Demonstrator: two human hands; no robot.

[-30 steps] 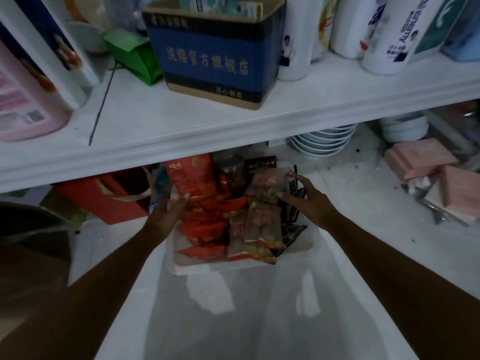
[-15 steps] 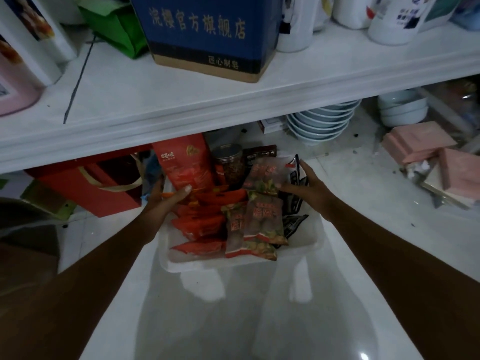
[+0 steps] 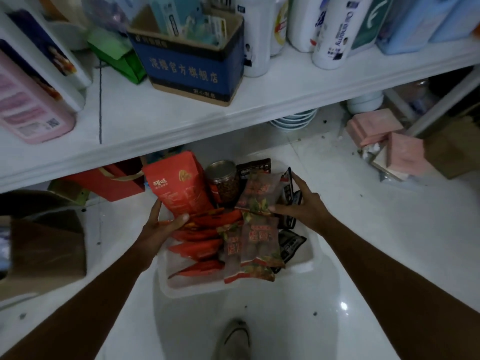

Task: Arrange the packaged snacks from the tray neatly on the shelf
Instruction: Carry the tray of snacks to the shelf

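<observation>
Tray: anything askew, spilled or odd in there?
Nothing has spilled, but the white tray is untidy. The big red pouch stands at the far left, leaning sideways. The black packets along the right side stand on edge rather than flat. A lidded jar sits upright among the overlapping flat packets.

The white shelf (image 3: 285,87) is carrying a blue cardboard box (image 3: 192,71), a green bag (image 3: 117,55), a pink bottle (image 3: 28,107) and white bottles (image 3: 335,35). Below, the glossy floor (image 3: 376,203) is bearing stacked bowls (image 3: 293,120), pink blocks (image 3: 376,128) and a red bag (image 3: 109,183). The white tray (image 3: 233,289) of snack packets (image 3: 259,237) is perhaps being held just above it.
</observation>
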